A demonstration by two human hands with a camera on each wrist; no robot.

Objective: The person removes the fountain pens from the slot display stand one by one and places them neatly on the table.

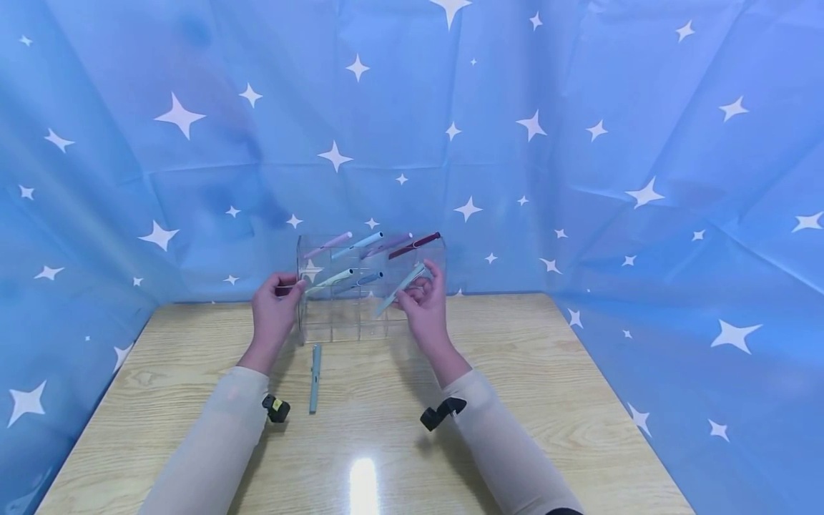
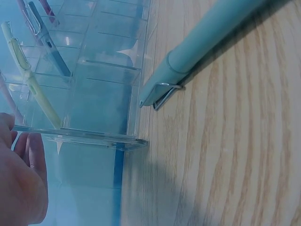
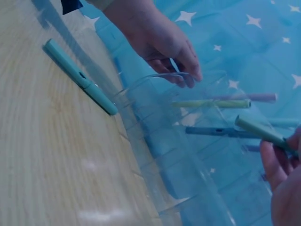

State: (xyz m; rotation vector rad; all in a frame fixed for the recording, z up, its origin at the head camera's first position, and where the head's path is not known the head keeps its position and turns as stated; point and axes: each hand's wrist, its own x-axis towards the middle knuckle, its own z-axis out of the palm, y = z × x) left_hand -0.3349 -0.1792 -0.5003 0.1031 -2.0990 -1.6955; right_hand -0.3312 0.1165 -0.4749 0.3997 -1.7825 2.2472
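Observation:
A clear plastic pen rack (image 1: pixel 347 332) with compartments stands at the back of the table. At its left end my left hand (image 1: pixel 273 304) pinches the side wall between thumb and fingers. My right hand (image 1: pixel 426 307) holds a pale green pen (image 1: pixel 400 288) aslant before the rack's right part, between thumb and fingers. Several pens slant in the rack: pink, light blue, purple and a dark red pen (image 1: pixel 414 246) in the top row, a yellow-green pen (image 1: pixel 330 280) and a blue pen (image 1: pixel 359 282) below. A teal pen (image 2: pixel 207 40) with a metal clip lies on the table.
The wooden table (image 1: pixel 553 429) runs back to a blue curtain (image 1: pixel 644 143) with white stars, which also hangs at both sides. In the head view the teal pen lies just in front of the rack's left end, between the forearms.

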